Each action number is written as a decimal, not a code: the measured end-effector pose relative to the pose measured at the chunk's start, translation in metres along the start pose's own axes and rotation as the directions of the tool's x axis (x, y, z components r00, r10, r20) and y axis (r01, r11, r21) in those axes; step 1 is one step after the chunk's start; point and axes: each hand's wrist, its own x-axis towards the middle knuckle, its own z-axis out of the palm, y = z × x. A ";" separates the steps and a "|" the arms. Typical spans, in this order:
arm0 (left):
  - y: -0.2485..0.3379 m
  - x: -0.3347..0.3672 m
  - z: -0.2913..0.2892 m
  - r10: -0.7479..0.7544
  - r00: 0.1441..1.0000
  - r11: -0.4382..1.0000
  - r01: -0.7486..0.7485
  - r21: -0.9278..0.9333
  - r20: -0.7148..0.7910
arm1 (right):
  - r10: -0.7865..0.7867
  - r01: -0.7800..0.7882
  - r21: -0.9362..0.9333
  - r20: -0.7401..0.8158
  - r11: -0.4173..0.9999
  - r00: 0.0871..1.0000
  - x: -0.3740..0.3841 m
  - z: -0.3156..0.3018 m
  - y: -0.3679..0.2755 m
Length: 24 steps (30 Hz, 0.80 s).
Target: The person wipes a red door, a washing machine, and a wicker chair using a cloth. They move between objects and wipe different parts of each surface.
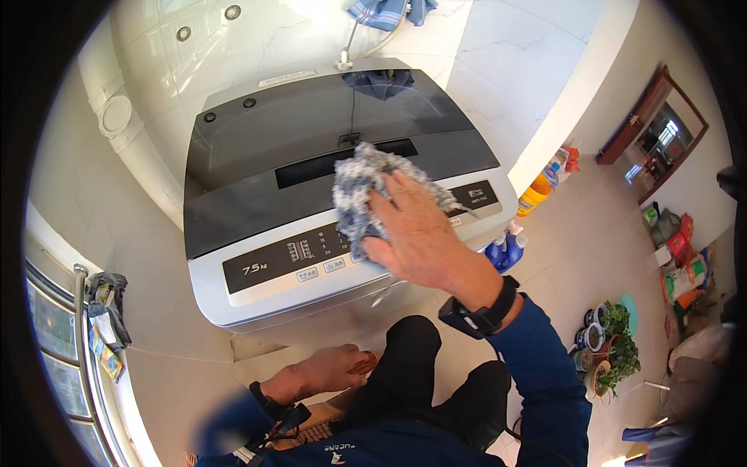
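Cloth [356, 191]: fluffy, grey and white, it lies on the washing machine [208, 294], across the front part of the dark lid [233, 198] and the control panel [272, 268].
Right hand [416, 233]: laid on top of the cloth, palm down, with the fingers a little apart.
Left hand [331, 370]: low, near the left knee [412, 342], fingers bent; whether they close on something, I cannot tell.
Floor [545, 288]: blue bottles [506, 249] beside the machine, potted plants [618, 342] farther right.
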 end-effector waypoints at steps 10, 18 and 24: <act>-0.020 -0.003 0.000 -0.021 0.981 0.997 0.006 -0.078 -0.194 | -0.168 0.167 0.026 0.089 0.986 0.982 -0.007 -0.012 -0.018; -0.027 -0.003 0.014 -0.039 0.999 0.999 0.039 -0.009 0.002 | 0.287 -0.252 -0.208 0.161 0.945 0.944 -0.011 -0.053 0.113; -0.031 -0.001 0.016 -0.118 0.988 0.992 0.113 0.056 0.100 | 0.431 -0.362 -0.251 0.324 0.898 0.843 0.057 -0.056 0.187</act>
